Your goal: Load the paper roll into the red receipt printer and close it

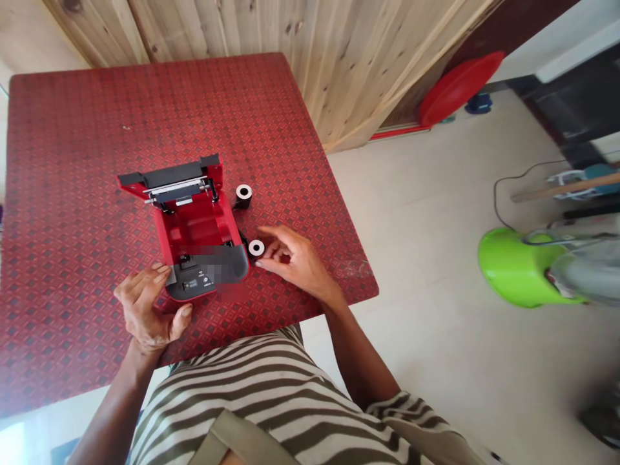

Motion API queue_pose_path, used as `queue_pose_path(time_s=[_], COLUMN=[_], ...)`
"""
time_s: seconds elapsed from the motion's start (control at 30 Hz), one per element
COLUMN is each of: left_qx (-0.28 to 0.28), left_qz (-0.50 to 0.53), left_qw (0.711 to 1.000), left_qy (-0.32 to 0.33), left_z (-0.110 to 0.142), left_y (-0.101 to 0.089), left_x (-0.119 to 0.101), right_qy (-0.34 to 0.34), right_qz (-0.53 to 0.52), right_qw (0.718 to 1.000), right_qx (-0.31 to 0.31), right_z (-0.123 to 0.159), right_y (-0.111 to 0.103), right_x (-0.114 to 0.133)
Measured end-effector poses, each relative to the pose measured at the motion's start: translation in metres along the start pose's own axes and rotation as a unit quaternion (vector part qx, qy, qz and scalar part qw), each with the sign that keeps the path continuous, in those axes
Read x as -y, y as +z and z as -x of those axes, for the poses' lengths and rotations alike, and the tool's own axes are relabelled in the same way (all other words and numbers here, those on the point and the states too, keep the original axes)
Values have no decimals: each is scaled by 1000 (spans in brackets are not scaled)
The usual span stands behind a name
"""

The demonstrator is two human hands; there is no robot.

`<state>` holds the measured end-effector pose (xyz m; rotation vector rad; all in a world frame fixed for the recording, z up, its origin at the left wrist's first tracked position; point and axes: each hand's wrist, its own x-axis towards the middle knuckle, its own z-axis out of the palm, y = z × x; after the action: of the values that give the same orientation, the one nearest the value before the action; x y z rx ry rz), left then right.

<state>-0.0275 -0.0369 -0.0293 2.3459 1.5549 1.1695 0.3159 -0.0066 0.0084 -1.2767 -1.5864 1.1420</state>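
Observation:
A red and black printer point(208, 274) stands on the table with its lid point(177, 181) tipped up, showing the red hollow inside. My left hand point(148, 307) is at its front left corner, fingertips against the side and thumb spread away near the front edge. Close to the printer's right side stands a small black roll with a white end and a dark hole point(256, 248). My right hand point(293, 261) curves beside this roll with thumb and forefinger apart; the thumb tip is close to it, but I cannot tell whether they touch. Farther back is a similar roll point(244, 194).
The table point(87, 142) has a red patterned cover and ends at my waist. Wood panelling point(232, 32) rises behind it. On the floor to the right are a bright green plastic stool or tub point(513, 271), a cable and a red round object point(460, 87).

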Motion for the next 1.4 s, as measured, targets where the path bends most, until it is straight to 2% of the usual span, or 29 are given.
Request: queue_pose_path(time_s=[0.1, 0.17, 0.23, 0.33, 0.43, 0.5, 0.57, 0.63, 0.7, 0.77, 0.83, 0.93, 1.0, 1.2, 1.4], left_qx=[-58, -70, -73, -75, -79, -83, -79, -78, -81, -77, -75, -78, -70, -54, -51], left_qz=[-14, -10, -6, -8, -16, -18, -15, -9, -2, 0, -1, 2, 4, 17, 25], left_qw=[993, 991, 992, 991, 990, 990, 991, 992, 993, 994, 994, 994, 995, 996, 996], left_qy=[102, 110, 105, 106, 115, 116, 111, 100, 91, 80, 76, 78, 69, 68, 75], left_z=[-10, -16, -20, -22, -23, -25, -26, -26, -25, -22, -19, -17, -17, -17, -16], left_y=[-1, -2, -2, -3, -3, -3, -3, -2, -1, 0, 0, 1, 0, 0, -1], left_x=[-11, -17, -21, -23, -26, -28, -29, -29, -27, -26, -25, -25, -26, -26, -25], right_qy=[13, -16, -39, -42, -43, -67, -112, -150, -194, -227, -233, -199, -166, -105, -92], right_qz=[8, 61, 108, 144, 161, 160, 156, 158, 157, 199, 291, 421, 456, 486, 471], right_qw=[1000, 997, 991, 988, 986, 983, 979, 975, 967, 948, 919, 871, 854, 832, 843], right_qx=[-15, -50, -66, -36, -27, -51, -71, -41, 46, 103, 127, 160, 186, 246, 244], right_z=[-17, -39, -67, -102, -112, -102, -86, -70, -61, -59, -63, -72, -78, -98, -110], right_y=[-21, -26, -20, -2, 7, 0, -16, -31, -35, -24, -2, 34, 51, 68, 75], right_x=[-1, -2, -6, -15, -15, 0, 32, 70, 103, 119, 120, 113, 112, 119, 112])
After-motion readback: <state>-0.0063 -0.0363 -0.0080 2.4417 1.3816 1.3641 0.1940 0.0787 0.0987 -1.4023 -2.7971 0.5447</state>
